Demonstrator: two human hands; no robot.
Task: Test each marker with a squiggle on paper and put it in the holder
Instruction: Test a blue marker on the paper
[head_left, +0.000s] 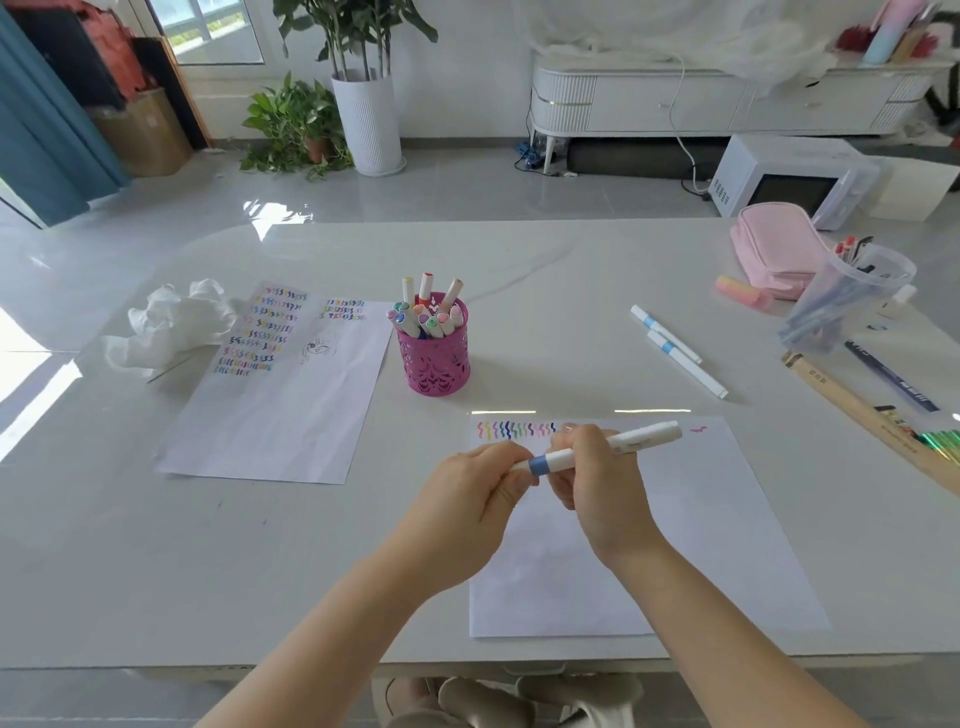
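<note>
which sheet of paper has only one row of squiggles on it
The paper under the hands, nearest the person: one short row along its top edge. The other sheet, left of the pink holder, carries many rows.

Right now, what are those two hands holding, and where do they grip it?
A white marker: the left hand pinches its near end by the blue band, the right hand grips the barrel's middle.

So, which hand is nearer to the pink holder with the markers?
The left hand. It is below the pink holder, slightly to its right. The right hand is farther right, over the paper. Both hold one marker.
</note>
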